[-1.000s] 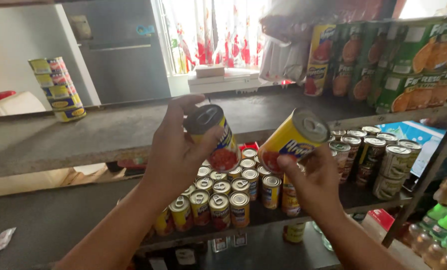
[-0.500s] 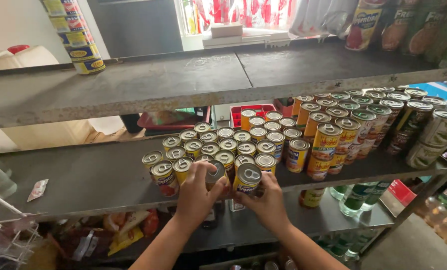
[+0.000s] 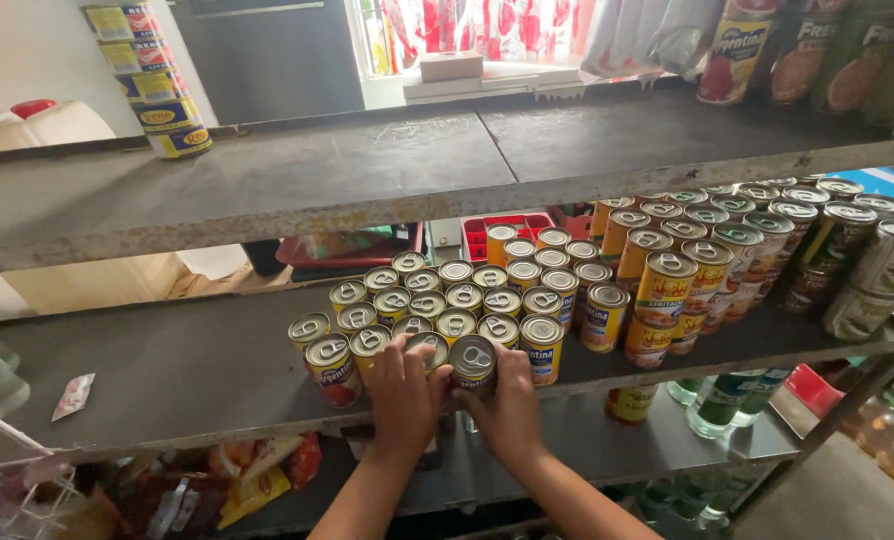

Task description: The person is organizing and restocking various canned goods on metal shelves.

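Two hands, yours, rest at the front edge of a grey metal shelf [image 3: 167, 375]. Your left hand [image 3: 404, 393] wraps around a small can [image 3: 429, 347] with a pull-tab lid, and your right hand [image 3: 508, 400] grips the can beside it [image 3: 472, 360]; both cans stand upright at the front of a packed cluster of matching cans [image 3: 447, 300]. Taller yellow cans [image 3: 665, 290] stand further right on the same shelf.

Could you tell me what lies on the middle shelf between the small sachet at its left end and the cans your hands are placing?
Nothing: in the head view, the shelf is bare between the sachet and the cans.
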